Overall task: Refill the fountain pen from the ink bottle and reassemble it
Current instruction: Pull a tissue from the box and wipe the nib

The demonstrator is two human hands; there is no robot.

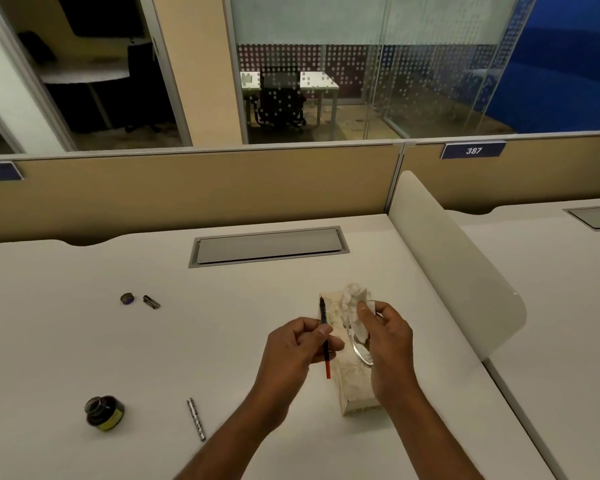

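Note:
My left hand (300, 344) pinches the pen's inner section (324, 327), a thin black rod with a red lower end, held nearly upright with its tip pointing away from me. Just to its right, my right hand (387, 341) grips a white tissue (355, 303) that rises from the tissue box (352, 393). The open ink bottle (104, 412), dark glass with a yellow label, stands at the near left of the desk. A silver patterned pen barrel (196, 419) lies between the bottle and my left arm. Farther back on the left lie the bottle cap (127, 298) and the silver pen cap (151, 302).
A grey cable hatch (269, 247) is set into the white desk behind my hands. A rounded white divider (454, 258) borders the desk on the right, and a tan partition (187, 192) closes off the back.

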